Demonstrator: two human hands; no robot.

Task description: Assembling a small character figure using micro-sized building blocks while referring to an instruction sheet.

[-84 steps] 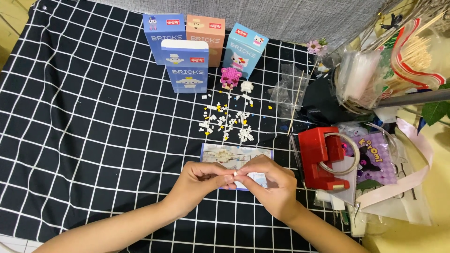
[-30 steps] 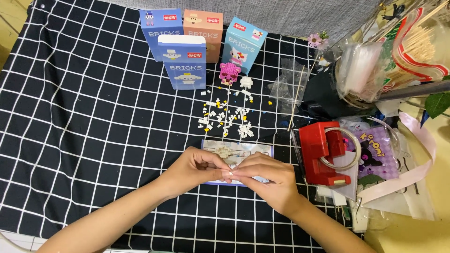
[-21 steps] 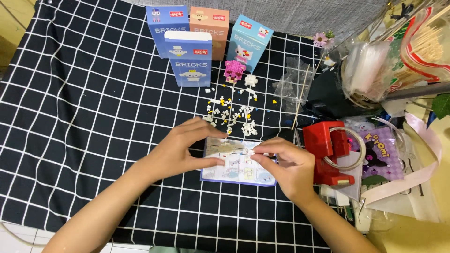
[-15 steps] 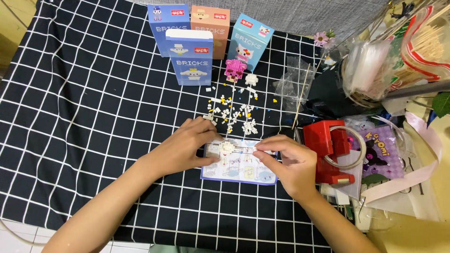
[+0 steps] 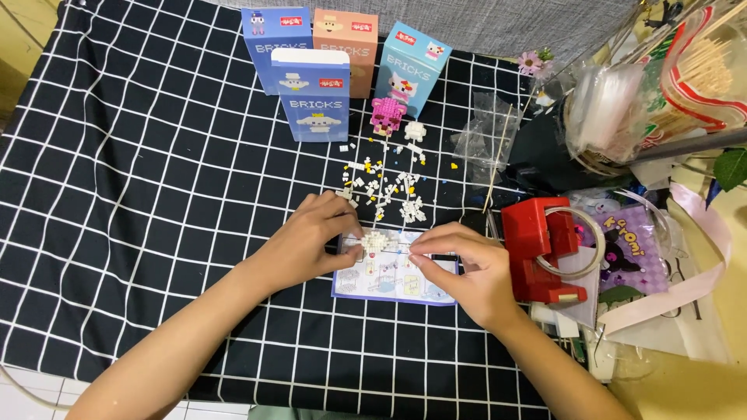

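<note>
Resting between both hands: brick model (image 5: 379, 242)

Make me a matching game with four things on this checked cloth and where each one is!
Things:
1. red tape dispenser
2. pink brick figure
3. instruction sheet
4. small white brick build

Places:
A. lying flat under both hands
B. just right of the right hand
C. between the fingertips of the two hands
D. in front of the light blue box

Pairs: 1-B, 2-D, 3-A, 4-C
</note>
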